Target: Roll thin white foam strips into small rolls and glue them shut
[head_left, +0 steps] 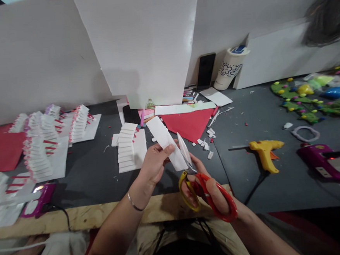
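My left hand (156,161) pinches a white paper strip (164,137) between thumb and fingers, above the dark table. In my right hand (211,190) is a pair of scissors (218,201) with one red and one yellow handle loop. Its blades point away from me and stand apart, at the strip's right edge near its lower end. Left of my hands, a white card (139,149) bears a stack of overlapping small white paper pieces (126,144). Beyond the strip lies a red sheet (187,122) with a long white strip (186,107) along its far edge.
White paper scraps (204,144) lie right of the red sheet. A yellow glue gun (265,154) and a purple power strip (320,159) are on the right. Several layered paper pieces (38,152) fill the left. A phone (206,70) and cup (230,69) stand at the back.
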The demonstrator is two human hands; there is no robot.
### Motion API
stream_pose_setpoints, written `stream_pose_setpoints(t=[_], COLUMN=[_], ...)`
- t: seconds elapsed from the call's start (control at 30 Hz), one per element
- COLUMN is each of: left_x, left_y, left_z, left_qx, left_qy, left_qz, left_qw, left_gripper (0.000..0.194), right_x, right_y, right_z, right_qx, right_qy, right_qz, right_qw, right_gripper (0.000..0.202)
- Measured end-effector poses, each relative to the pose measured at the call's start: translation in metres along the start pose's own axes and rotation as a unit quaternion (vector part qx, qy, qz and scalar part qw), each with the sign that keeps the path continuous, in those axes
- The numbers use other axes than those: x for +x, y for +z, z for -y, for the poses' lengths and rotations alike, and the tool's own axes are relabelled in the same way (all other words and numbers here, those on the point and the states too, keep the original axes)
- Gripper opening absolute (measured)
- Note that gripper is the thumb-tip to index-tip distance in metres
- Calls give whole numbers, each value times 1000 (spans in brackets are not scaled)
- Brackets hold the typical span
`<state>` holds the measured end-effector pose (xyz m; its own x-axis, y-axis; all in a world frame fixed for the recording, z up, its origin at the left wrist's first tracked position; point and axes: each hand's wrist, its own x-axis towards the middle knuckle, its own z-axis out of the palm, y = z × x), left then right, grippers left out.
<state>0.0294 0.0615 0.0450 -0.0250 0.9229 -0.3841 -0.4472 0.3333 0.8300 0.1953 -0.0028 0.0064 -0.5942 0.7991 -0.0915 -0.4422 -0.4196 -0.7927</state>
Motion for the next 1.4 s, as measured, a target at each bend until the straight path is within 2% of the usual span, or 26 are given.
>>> stream_pose_setpoints(t=[0.27,0.4,0.5,0.83,0.93,1.03,1.23,1.4], left_x=[4,6,5,3,6,9,20,25], left_y=[-10,-11,-12,-12,-9,-8,-17,-21], left_z=[-3,-6,-9,-10,-10,-12,-17,-20], left_qx=[7,2,-5,-41,-48,-64,-119,-114], left_qy=[7,14,16,-38,-68,-102,-148,-145], left_qz=[14,17,6,25,-1,-23,16,19], left_qw=[1000,1000,1000,998,996,992,982,983], left_gripper=[55,53,48,41,34,36,41,41], right_x=[-6,-8,-11,-11,-8,-6,-10,-14], right_y=[-2,-1,-3,-6,-9,-11,-10,-3], right_z=[5,9,8,7,4,0,3,17], right_qx=[-22,-31,-33,-26,-29,-24,-40,-65], right_qy=[11,19,17,-4,3,13,18,54], right_qz=[44,49,45,42,35,36,54,58], right_qw=[999,998,998,999,999,999,998,995], right_gripper=[95,100,95,89,82,77,79,86])
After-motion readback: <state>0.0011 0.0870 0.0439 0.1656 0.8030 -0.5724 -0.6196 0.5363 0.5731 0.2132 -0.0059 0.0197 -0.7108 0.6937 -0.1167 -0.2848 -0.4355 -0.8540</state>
